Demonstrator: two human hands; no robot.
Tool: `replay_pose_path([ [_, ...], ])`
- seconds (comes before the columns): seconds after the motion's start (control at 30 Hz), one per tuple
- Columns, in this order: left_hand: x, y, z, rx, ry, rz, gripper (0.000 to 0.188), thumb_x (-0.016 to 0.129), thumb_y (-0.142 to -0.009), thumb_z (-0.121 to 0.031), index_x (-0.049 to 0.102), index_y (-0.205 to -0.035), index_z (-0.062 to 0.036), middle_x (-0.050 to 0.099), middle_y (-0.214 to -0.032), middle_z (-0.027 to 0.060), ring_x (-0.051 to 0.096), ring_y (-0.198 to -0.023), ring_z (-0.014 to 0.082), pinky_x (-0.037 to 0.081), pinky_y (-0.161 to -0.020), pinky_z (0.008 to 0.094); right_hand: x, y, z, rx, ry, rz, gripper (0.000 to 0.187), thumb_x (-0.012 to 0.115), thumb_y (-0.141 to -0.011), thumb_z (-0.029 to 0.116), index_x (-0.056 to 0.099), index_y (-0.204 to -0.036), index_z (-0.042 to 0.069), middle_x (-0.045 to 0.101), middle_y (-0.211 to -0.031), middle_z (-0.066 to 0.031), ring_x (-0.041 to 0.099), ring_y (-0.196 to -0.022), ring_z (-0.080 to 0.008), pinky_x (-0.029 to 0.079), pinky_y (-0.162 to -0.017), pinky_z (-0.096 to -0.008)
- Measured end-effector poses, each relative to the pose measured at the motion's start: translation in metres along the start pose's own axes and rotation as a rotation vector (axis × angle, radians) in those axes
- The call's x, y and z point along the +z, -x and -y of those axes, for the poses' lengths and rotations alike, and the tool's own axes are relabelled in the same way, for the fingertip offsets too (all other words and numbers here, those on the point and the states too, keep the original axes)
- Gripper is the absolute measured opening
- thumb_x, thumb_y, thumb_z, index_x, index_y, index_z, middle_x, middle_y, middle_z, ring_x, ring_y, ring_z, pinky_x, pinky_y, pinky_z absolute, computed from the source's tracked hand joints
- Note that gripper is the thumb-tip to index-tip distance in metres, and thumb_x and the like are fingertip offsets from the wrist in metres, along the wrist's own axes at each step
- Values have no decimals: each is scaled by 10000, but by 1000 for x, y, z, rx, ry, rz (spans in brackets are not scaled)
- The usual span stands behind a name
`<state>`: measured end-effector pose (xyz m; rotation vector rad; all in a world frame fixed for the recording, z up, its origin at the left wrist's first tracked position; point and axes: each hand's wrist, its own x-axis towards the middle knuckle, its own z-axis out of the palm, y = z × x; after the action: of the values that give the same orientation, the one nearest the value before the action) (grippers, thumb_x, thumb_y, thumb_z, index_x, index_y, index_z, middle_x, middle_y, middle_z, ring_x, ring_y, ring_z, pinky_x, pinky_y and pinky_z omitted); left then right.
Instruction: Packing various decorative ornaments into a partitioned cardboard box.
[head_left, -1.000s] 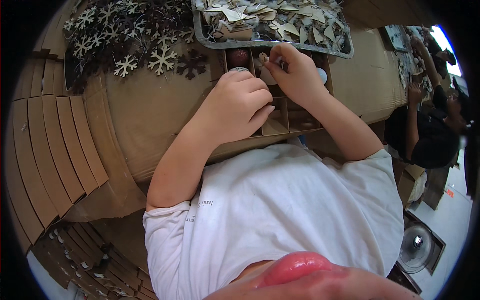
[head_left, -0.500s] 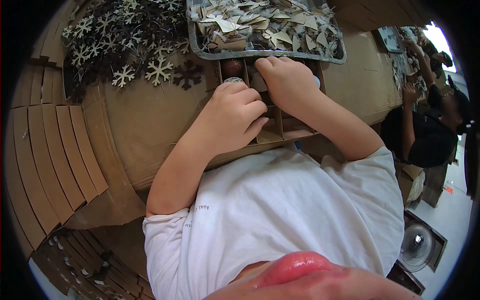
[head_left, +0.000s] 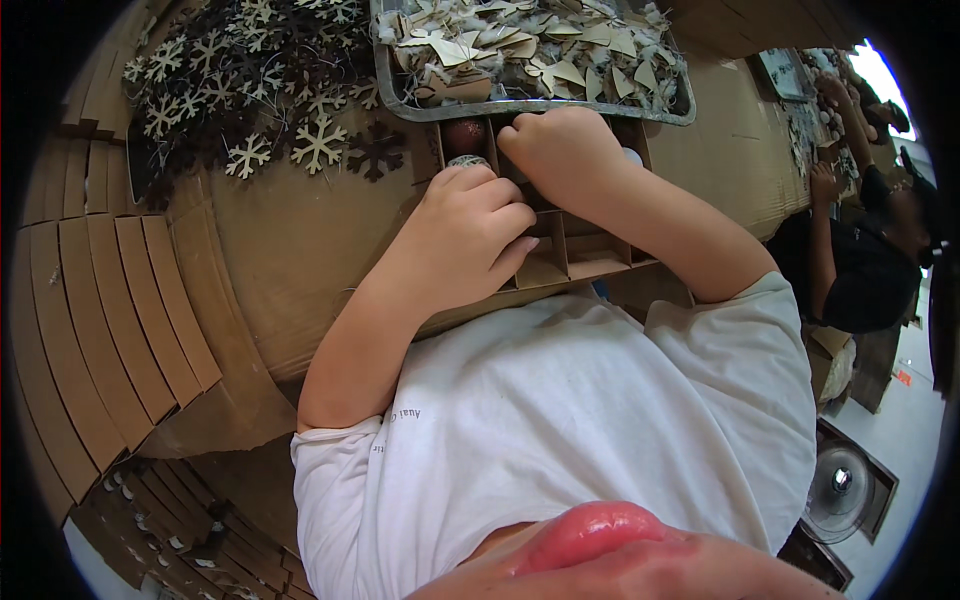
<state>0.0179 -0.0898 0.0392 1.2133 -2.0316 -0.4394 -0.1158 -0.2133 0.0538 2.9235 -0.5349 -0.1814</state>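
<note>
A cardboard box with dividers (head_left: 598,266) lies before me, its far side against a metal tray. My left hand (head_left: 468,232) rests over its near left cells, fingers curled down; what they hold, if anything, is hidden. Just beyond those fingers shows the top of a patterned, silvery ball (head_left: 466,161). A dark red glittery ball (head_left: 465,134) sits in the far left cell. My right hand (head_left: 562,152) bends over the far middle cells with its fingers closed, their tips out of sight. Beside its wrist peeks a pale ball (head_left: 632,157).
The metal tray (head_left: 540,112) is heaped with thin wooden cutouts and white fluff. Many wooden snowflakes (head_left: 318,143) are piled at the far left. Folded cardboard boxes (head_left: 110,320) stand stacked on the left. At the right a co-worker in black (head_left: 850,270) works at the table.
My right hand has shifted slightly left and its fingers have curled in more. The pale surface seen between my hands no longer shows. My left hand has barely moved.
</note>
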Motion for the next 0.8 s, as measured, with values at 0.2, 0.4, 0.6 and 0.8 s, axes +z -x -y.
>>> replay_pose_path([
  [0.2,0,1,1,3,6,20,148,687,-721,-117,628,-844,-60,597,-881,73,542,-881,268,408,-839,388,-5,6,-3,6,-90,22,90,630,-709,157,685,-743,95,663,-758,-79,669,-692,-245,524,-585,-338],
  [0.4,-6,-1,-1,24,-2,-21,178,687,-711,-72,633,-880,-53,615,-900,75,571,-867,265,429,-808,381,-30,7,-35,153,-427,-452,148,633,-805,270,670,-795,127,641,-836,-47,618,-773,-295,503,-671,-393],
  [0.6,-10,-6,3,103,-35,-141,204,662,-699,-1,633,-897,-40,626,-847,86,593,-811,263,451,-722,375,2,-15,-103,180,-646,-233,203,652,-820,139,639,-998,42,609,-912,-73,603,-832,-182,485,-713,-309],
  [0.8,-14,-14,3,63,-50,-225,251,630,-711,41,635,-954,-25,626,-887,113,591,-828,278,472,-719,357,-6,-4,-105,127,-1518,-616,125,547,-916,121,605,-952,16,629,-914,-29,558,-761,-86,465,-665,-247],
])
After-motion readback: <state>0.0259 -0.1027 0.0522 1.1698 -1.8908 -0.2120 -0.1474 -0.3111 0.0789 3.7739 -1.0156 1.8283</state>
